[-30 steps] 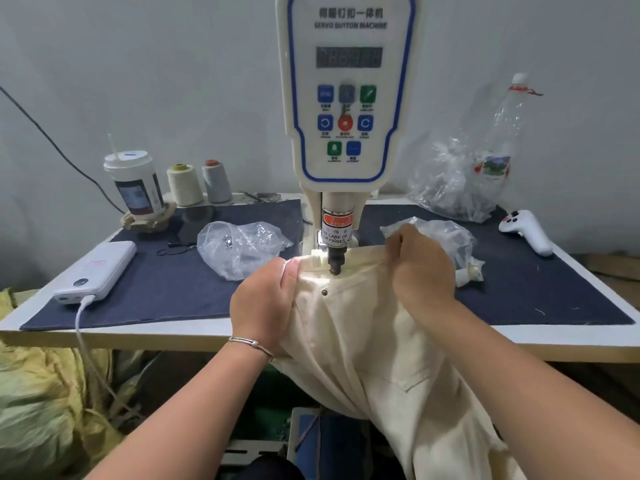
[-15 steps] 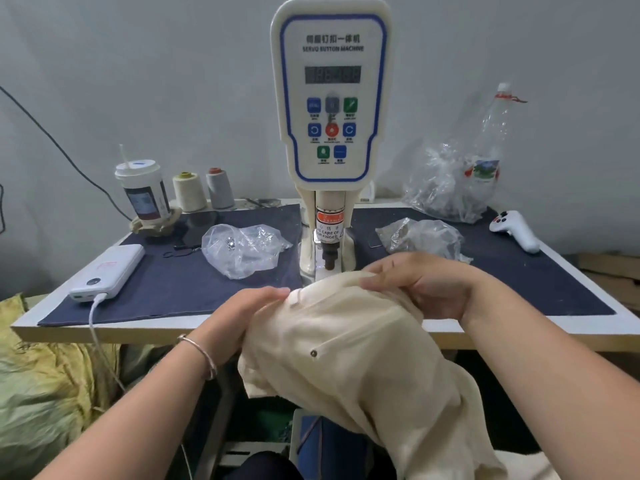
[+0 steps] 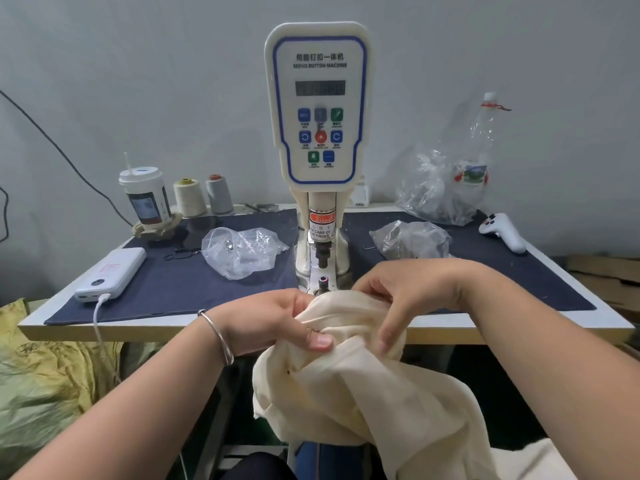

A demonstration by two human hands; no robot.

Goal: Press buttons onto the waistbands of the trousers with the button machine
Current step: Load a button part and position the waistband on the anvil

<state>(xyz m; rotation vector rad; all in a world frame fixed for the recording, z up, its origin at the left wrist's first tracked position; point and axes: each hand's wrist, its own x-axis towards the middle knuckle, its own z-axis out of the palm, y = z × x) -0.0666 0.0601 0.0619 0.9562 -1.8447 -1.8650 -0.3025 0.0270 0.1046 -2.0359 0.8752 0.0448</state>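
The cream trousers (image 3: 363,386) hang bunched in front of the table edge, below the white button machine (image 3: 318,109). My left hand (image 3: 277,322) grips the fabric from the left, thumb pressed on a fold. My right hand (image 3: 405,299) grips the bunched top from the right, fingers curled down over it. The machine's punch (image 3: 322,256) and lower die (image 3: 323,280) stand bare just behind the cloth. A small dark button or rivet (image 3: 288,372) shows on the fabric below my left thumb.
A dark mat (image 3: 173,289) covers the table. On it lie a clear bag with buttons (image 3: 242,251), a second bag (image 3: 412,239), a power bank (image 3: 112,273), a cup (image 3: 147,197), two thread cones (image 3: 204,195), a white controller (image 3: 504,232) and a crumpled bottle bag (image 3: 446,188). A yellow-green sack (image 3: 45,386) sits at lower left.
The waistband has come out from under the punch. Both hands pulled the trousers toward me and down off the table, gathering the cloth into a bunch.
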